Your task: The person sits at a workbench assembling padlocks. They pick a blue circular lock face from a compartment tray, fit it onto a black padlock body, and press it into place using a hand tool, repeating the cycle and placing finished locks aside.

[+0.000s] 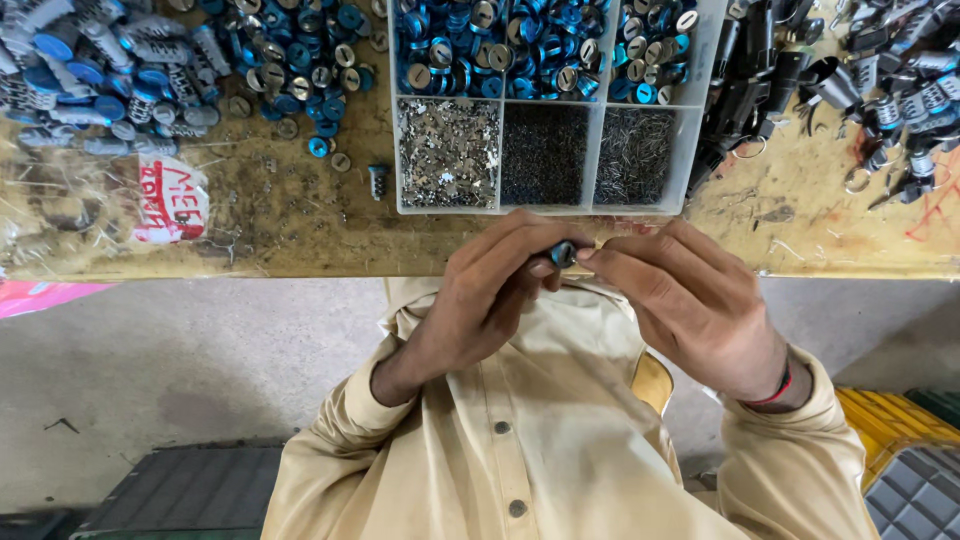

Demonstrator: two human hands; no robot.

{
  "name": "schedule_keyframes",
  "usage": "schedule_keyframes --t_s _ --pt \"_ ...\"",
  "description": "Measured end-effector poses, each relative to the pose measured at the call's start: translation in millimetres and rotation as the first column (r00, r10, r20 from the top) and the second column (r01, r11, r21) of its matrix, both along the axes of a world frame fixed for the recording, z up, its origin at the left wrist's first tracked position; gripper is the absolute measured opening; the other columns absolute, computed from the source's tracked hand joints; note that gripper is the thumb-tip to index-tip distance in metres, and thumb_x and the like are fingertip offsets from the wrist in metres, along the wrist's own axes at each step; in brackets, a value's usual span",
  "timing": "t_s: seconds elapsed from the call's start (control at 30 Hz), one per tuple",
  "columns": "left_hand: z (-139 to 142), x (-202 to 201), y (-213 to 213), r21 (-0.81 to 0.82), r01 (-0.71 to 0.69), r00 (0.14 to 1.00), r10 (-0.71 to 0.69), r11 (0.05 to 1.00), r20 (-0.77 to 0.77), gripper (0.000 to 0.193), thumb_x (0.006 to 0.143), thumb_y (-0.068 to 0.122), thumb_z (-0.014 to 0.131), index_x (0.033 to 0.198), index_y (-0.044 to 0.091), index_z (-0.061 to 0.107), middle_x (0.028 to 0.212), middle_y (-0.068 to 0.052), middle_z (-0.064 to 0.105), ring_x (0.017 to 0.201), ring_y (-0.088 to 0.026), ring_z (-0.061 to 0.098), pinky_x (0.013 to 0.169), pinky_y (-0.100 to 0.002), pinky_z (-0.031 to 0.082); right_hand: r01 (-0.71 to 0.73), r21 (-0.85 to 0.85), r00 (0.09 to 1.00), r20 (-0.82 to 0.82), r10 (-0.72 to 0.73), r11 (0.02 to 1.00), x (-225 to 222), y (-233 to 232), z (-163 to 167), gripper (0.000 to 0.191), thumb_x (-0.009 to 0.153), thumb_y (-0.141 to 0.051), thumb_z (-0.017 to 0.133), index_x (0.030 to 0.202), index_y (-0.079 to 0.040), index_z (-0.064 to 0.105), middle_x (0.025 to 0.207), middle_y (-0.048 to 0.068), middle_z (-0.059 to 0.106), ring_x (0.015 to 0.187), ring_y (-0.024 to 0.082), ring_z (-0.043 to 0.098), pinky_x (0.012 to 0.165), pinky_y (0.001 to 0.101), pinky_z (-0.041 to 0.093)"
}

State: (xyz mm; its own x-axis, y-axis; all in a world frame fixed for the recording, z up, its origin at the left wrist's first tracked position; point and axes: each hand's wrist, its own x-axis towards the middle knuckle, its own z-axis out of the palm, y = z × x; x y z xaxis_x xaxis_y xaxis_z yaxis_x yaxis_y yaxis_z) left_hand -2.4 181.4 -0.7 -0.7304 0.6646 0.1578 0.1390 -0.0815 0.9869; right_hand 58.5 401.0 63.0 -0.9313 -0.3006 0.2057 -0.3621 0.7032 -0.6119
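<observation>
Both of my hands meet just below the table's near edge, pinching one small blue lock cylinder (pixel 562 253) between their fingertips. My left hand (pixel 485 300) grips it from the left, fingers curled around it. My right hand (pixel 690 300) holds its other end with thumb and forefinger; a red band sits on that wrist. Most of the cylinder is hidden by the fingers. Right above the hands stands a clear compartment tray (pixel 500 160) with blue cylinders in the far cells and tiny metal parts in the near ones.
Loose blue cylinders (pixel 300 60) and grey-blue barrels (pixel 90 90) are heaped at the table's far left. Dark metal housings and rings (pixel 860 80) lie at the right. A red-and-white label (pixel 170 200) is stuck near the wooden edge. Crates (pixel 900 440) stand on the floor.
</observation>
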Motion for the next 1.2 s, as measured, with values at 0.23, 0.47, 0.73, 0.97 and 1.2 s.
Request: schedule_keyframes --t_s 0.23,0.47,0.73,0.97,1.2 --pt "-6.4 0.6 -6.7 0.034 0.068 0.998 -0.068 0.997 -0.006 0.028 0.107 -0.006 0.054 0.134 -0.001 0.054 0.116 -0.017 0.065 0.103 -0.030 0.069 0.087 -0.040 0.057 -0.175 0.123 0.984 -0.006 0.177 0.977 -8.0 3.3 5.7 0.045 0.078 0.001 0.072 0.122 0.001 0.066 0.111 0.014 0.070 0.090 0.031 0.067 0.075 0.0410 0.056" --pt "-6.3 3.4 -15.9 -0.048 0.085 0.996 -0.084 0.995 0.029 0.023 0.107 -0.005 0.052 0.130 -0.001 0.055 0.114 -0.018 0.067 0.102 -0.034 0.070 0.087 -0.041 0.056 -0.252 0.202 0.965 -0.027 0.262 0.947 -16.8 -6.2 11.7 0.045 0.077 -0.003 0.072 0.120 0.007 0.063 0.109 0.017 0.068 0.094 0.033 0.068 0.080 0.0428 0.058" --pt "-7.0 11.2 -26.4 -0.151 -0.021 0.999 0.014 0.988 -0.045 0.027 0.104 -0.006 0.053 0.130 0.000 0.053 0.110 -0.019 0.067 0.101 -0.039 0.068 0.083 -0.043 0.055 -0.168 0.219 0.979 -0.078 0.189 0.961 -2.9 -24.5 -13.6 0.045 0.075 0.014 0.062 0.120 0.013 0.060 0.100 0.019 0.065 0.083 0.033 0.064 0.070 0.0446 0.054" --pt "-12.5 28.0 -14.2 -0.225 -0.210 0.978 0.209 0.952 -0.028 0.027 0.104 -0.008 0.052 0.130 0.001 0.052 0.100 -0.019 0.063 0.087 -0.037 0.066 0.071 -0.046 0.052 0.014 0.161 0.966 -0.259 0.028 0.987 2.2 -58.4 -43.3 0.036 0.089 0.022 0.063 0.123 0.016 0.053 0.100 0.022 0.063 0.079 0.032 0.062 0.066 0.0420 0.051" --pt "-14.4 22.1 -39.4 -0.191 -0.133 0.987 0.112 0.973 -0.118 0.031 0.103 -0.009 0.052 0.132 0.002 0.050 0.101 -0.018 0.064 0.085 -0.033 0.067 0.068 -0.044 0.051 -0.238 0.142 0.967 -0.061 0.248 0.961 -11.5 -37.6 -27.3 0.036 0.088 0.017 0.064 0.121 0.010 0.053 0.093 0.016 0.061 0.079 0.028 0.062 0.066 0.0400 0.053"
